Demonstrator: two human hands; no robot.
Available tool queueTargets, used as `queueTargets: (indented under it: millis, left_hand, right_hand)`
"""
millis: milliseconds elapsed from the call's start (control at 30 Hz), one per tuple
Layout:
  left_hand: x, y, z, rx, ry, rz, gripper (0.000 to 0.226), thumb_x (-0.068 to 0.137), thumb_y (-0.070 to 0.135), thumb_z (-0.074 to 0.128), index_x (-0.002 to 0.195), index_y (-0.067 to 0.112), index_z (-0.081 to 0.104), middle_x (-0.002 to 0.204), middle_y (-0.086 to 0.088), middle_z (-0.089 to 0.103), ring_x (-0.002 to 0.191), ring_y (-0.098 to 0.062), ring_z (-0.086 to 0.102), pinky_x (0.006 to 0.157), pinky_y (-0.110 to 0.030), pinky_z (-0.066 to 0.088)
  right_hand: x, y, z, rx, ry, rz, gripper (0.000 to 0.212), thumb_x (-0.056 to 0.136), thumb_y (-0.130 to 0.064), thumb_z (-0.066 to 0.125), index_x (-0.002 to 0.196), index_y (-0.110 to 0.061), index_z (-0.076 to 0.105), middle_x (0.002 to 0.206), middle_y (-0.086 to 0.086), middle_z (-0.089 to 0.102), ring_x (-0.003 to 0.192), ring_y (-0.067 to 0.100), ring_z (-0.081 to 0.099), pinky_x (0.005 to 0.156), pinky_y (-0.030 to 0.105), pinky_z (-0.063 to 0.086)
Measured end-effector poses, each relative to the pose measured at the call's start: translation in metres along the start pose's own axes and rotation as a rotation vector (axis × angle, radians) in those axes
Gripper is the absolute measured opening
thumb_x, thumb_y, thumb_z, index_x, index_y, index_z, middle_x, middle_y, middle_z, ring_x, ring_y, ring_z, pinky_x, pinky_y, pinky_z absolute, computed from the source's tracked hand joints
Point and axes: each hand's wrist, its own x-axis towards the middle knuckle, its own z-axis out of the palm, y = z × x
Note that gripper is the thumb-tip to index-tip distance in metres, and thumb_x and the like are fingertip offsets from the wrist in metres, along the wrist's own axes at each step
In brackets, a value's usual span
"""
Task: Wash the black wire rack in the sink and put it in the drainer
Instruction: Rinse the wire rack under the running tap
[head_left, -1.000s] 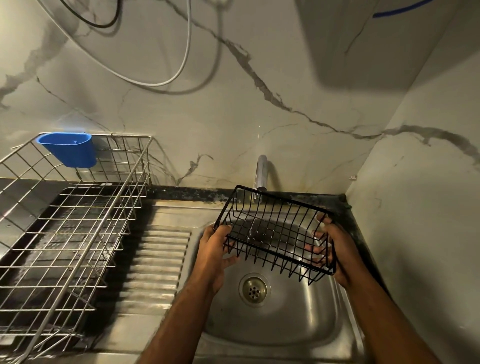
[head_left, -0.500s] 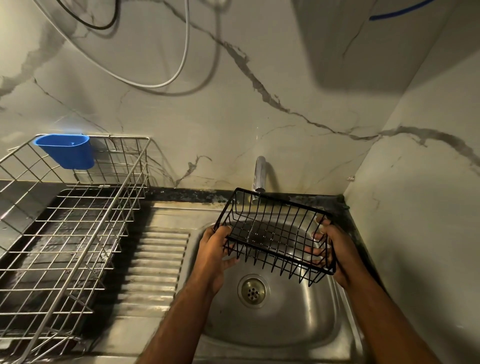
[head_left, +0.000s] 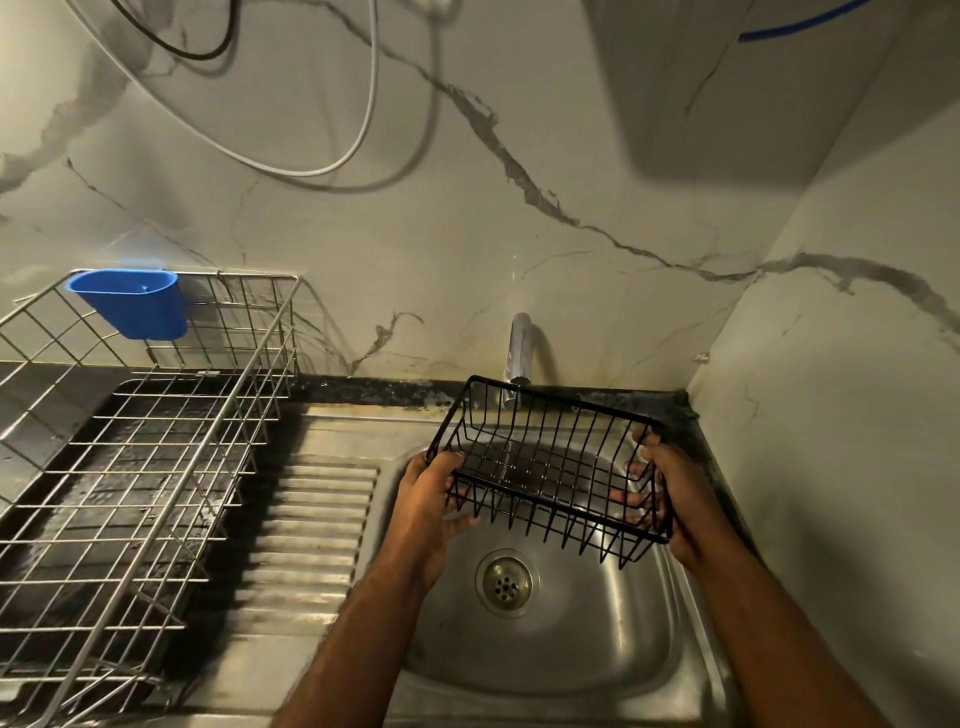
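Observation:
I hold a black wire rack (head_left: 556, 441) over the steel sink (head_left: 587, 639), its open side tipped toward me. My left hand (head_left: 428, 512) grips its left end and my right hand (head_left: 670, 499) grips its right end. The rack sits right under the tap (head_left: 519, 353), and a thin stream of water runs through its wires. The silver wire drainer (head_left: 156, 467) stands to the left of the sink, apart from the rack.
A blue plastic cup (head_left: 130, 304) hangs on the drainer's back rim. A ribbed steel draining board (head_left: 306, 540) lies between drainer and sink. The drain (head_left: 505, 582) is below the rack. Marble walls close in behind and on the right; cables hang above.
The rack and both hands have stayed in nearly the same place under the tap; only the view has shifted slightly.

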Motion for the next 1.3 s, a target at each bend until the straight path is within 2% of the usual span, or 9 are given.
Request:
queueTargets:
  millis: [333,567,700,833,900,967,1067,1200,1300]
  left_hand:
    - [-0.004,-0.001,0.0,0.01,-0.036,-0.006,0.022,0.099,0.024,0.055,0.12,0.018,0.056,0.111,-0.013,0.059,0.1,-0.03,0.061,0.083,-0.053,0.056]
    - [-0.005,0.002,-0.009,0.051,-0.099,-0.048,0.033,0.099,0.048,0.054,0.113,0.021,0.065,0.086,-0.008,0.071,0.089,-0.029,0.066,0.079,-0.046,0.055]
    - [-0.008,0.003,-0.009,0.044,-0.107,-0.032,0.035,0.101,0.042,0.052,0.116,0.014,0.065,0.09,-0.012,0.074,0.085,-0.03,0.066,0.073,-0.044,0.054]
    - [-0.011,-0.001,-0.006,0.032,-0.015,0.009,0.026,0.099,0.031,0.055,0.117,0.013,0.054,0.095,-0.014,0.07,0.083,-0.03,0.065,0.073,-0.045,0.057]
    - [-0.012,-0.004,-0.005,0.031,0.009,0.022,0.025,0.098,0.029,0.055,0.117,0.012,0.053,0.092,-0.011,0.069,0.083,-0.029,0.065,0.071,-0.045,0.057]
    - [-0.013,-0.005,-0.004,0.027,0.011,0.034,0.024,0.099,0.029,0.055,0.116,0.012,0.054,0.093,-0.011,0.069,0.084,-0.029,0.066,0.072,-0.045,0.057]
    - [-0.013,-0.004,-0.004,0.034,-0.011,0.037,0.023,0.098,0.027,0.054,0.114,0.011,0.059,0.09,-0.01,0.072,0.084,-0.029,0.067,0.073,-0.045,0.058]
    - [-0.013,-0.001,-0.001,0.037,-0.045,0.024,0.021,0.096,0.025,0.055,0.109,0.011,0.065,0.09,-0.01,0.073,0.084,-0.028,0.066,0.073,-0.043,0.058]
    - [-0.013,-0.003,-0.002,0.04,-0.052,0.013,0.017,0.098,0.025,0.055,0.104,0.014,0.066,0.092,-0.01,0.072,0.087,-0.028,0.066,0.073,-0.043,0.058]
  right_hand:
    - [-0.006,0.0,-0.005,0.004,-0.027,-0.02,0.024,0.098,-0.041,0.05,0.116,-0.039,0.067,0.126,0.013,0.061,0.093,0.035,0.072,0.069,0.048,0.059]
    - [0.0,-0.006,-0.007,-0.046,-0.073,0.008,0.029,0.1,-0.041,0.049,0.125,-0.036,0.064,0.12,0.009,0.067,0.085,0.035,0.075,0.064,0.04,0.058]
    - [0.001,-0.003,-0.004,-0.006,-0.085,0.049,0.068,0.087,-0.077,0.041,0.137,-0.032,0.055,0.13,0.006,0.062,0.098,0.037,0.072,0.084,0.053,0.057]
    - [0.0,0.006,-0.005,0.045,-0.075,0.074,0.108,0.063,-0.097,0.043,0.147,-0.03,0.045,0.153,0.008,0.044,0.137,0.03,0.046,0.114,0.059,0.032]
    - [-0.007,0.004,-0.001,0.068,-0.116,0.052,0.099,0.069,-0.09,0.044,0.15,-0.032,0.041,0.154,0.002,0.043,0.137,0.021,0.045,0.112,0.05,0.037]
    - [-0.013,0.002,0.003,0.072,-0.12,0.029,0.078,0.082,-0.076,0.046,0.149,-0.037,0.04,0.149,-0.004,0.047,0.119,0.016,0.055,0.095,0.043,0.048]
    - [-0.013,0.005,0.003,-0.038,-0.056,-0.001,0.052,0.098,-0.048,0.054,0.147,-0.044,0.039,0.15,-0.006,0.044,0.119,0.022,0.053,0.102,0.056,0.044]
    - [-0.003,0.01,-0.002,-0.046,0.009,-0.007,0.07,0.09,-0.002,0.056,0.146,-0.041,0.043,0.142,0.003,0.054,0.122,0.027,0.056,0.091,0.053,0.051]
    - [0.001,0.01,-0.003,-0.033,0.037,0.011,0.078,0.085,0.011,0.05,0.145,-0.04,0.045,0.144,0.002,0.054,0.127,0.023,0.054,0.094,0.051,0.049]
